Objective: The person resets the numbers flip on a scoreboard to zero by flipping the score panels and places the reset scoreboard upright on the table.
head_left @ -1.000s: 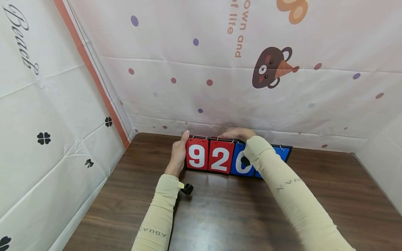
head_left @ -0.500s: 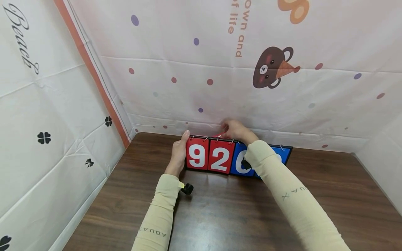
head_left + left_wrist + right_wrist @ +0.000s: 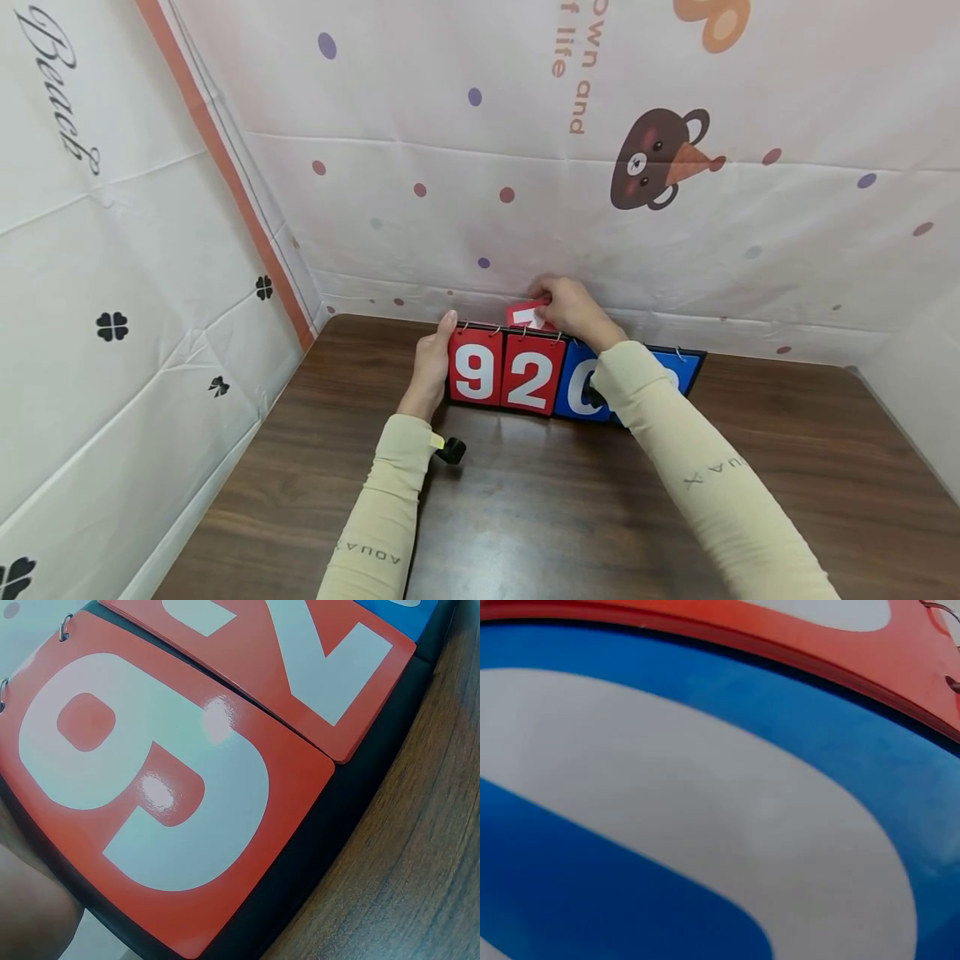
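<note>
Printed cloth wall point(image 3: 525, 217) rises close behind wood table point(image 3: 517, 508), so little room at back of flip scoreboard point(image 3: 566, 379), stood nr far edge. R sleeve point(image 3: 690, 450) hides part of blue cards point(image 3: 673, 365). L hand point(image 3: 431, 367) grips scoreboard's left end, thumb up, fingers hidden, prob. to steady it; R hand point(image 3: 577, 314), fingers bent, pinches red card point(image 3: 521, 317) above top edge, prob. keeping it apart.

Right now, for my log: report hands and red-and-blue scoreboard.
Left hand grips scoreboard at left. Right hand pinches red-and-white card behind scoreboard's top. Red half reads 92. Cream sleeve partly hides blue half.
</note>
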`<state>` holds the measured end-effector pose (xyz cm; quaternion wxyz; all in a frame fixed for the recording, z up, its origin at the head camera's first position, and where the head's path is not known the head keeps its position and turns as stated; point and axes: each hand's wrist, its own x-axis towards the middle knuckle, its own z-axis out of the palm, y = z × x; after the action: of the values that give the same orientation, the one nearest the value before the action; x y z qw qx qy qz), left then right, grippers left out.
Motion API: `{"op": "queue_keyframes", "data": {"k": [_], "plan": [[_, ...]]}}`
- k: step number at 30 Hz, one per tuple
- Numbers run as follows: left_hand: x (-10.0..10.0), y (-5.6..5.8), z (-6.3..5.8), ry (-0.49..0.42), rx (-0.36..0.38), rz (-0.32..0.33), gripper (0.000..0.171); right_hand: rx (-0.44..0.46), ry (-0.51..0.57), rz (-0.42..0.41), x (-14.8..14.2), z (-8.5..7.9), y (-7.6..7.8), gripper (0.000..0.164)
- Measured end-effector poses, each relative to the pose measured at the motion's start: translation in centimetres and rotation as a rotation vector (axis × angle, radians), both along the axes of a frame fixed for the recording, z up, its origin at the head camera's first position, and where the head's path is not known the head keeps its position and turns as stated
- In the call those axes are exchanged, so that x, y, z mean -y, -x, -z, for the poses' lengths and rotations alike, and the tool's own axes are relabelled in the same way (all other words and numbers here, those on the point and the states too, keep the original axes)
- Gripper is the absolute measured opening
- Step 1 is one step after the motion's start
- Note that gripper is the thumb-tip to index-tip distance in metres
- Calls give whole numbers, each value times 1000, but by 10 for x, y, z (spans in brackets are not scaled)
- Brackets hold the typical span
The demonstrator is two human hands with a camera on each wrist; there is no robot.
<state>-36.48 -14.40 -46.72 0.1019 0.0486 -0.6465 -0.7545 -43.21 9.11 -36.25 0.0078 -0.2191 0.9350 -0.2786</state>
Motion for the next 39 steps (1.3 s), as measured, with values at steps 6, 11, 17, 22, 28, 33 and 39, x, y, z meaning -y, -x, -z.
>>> {"op": "queue_keyframes", "data": {"k": [6,11,17,22,28,33,39], "plan": [[-1,0,-1,-3,7,-6,53,-27,54,18,-1,-2,-4,21],[-1,0,-1,-4,29,-24,54,-55,118,30,1,-4,-11,21],[-1,-1,0,12,44,-26,55,-129,171,47,1,-4,-19,21],[-1,-1,-1,10,38,-21,54,-206,210,49,2,-8,-26,19],[-2,0,-1,3,36,-25,53,-301,211,29,4,-19,-37,17],[-2,-1,-2,-2,25,-26,53,-419,209,-24,5,-29,-47,16],[-1,-1,-1,1,24,-14,54,-527,238,-77,6,-45,-67,18]]}}
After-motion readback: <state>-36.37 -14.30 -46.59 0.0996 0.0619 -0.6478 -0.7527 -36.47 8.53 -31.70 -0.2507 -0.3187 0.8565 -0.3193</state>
